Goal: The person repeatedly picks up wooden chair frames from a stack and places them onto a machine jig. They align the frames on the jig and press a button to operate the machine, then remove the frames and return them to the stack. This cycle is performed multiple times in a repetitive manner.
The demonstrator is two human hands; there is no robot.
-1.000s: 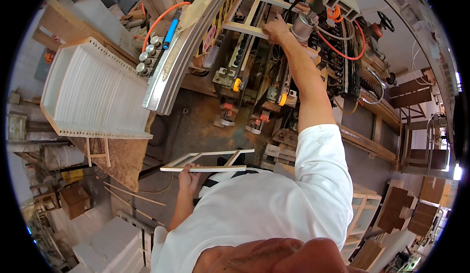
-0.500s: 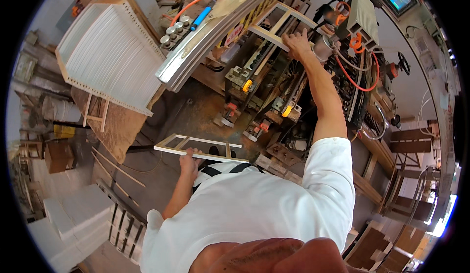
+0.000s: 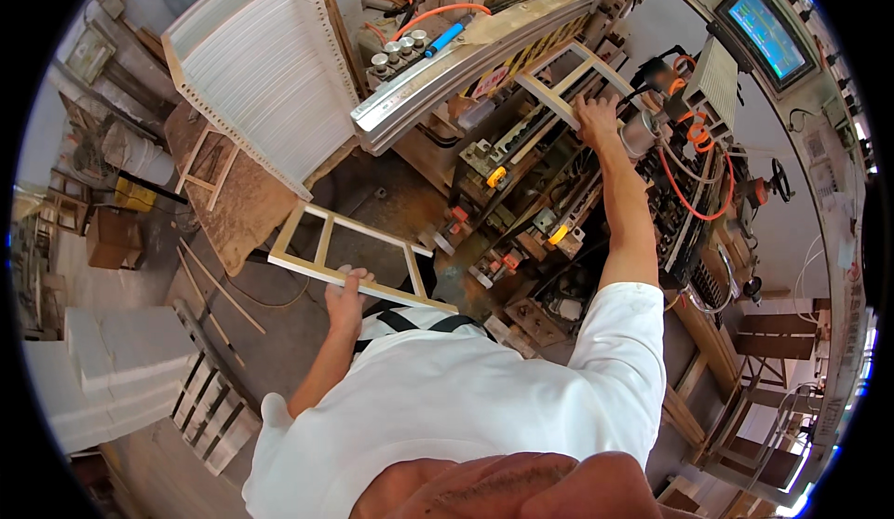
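My left hand (image 3: 346, 297) is closed on the near rail of a light wooden frame (image 3: 396, 292), a rectangle with crossbars. It holds the frame tilted in front of my waist, to the left. My right arm reaches out to the machine (image 3: 521, 156), where a second wooden frame (image 3: 548, 100) of the same sort sits among the clamps. At that frame's near corner my right hand (image 3: 598, 119) is closed over the rail, its fingertips partly hidden. Yellow knobs (image 3: 557, 234) and red-topped clamps show below it.
A curved rack of white slats (image 3: 265, 63) stands on a dusty board (image 3: 223, 230) at left, with another small frame (image 3: 209, 170) beside it. A metal-edged beam (image 3: 447, 81) crosses ahead. A screen (image 3: 765, 35), orange hoses (image 3: 703, 212) and white blocks (image 3: 121, 361) surround me.
The frame in my left hand has tipped up, showing more of its face. My right hand stays at the second frame. The whole view has shifted, bringing more of the screen in.
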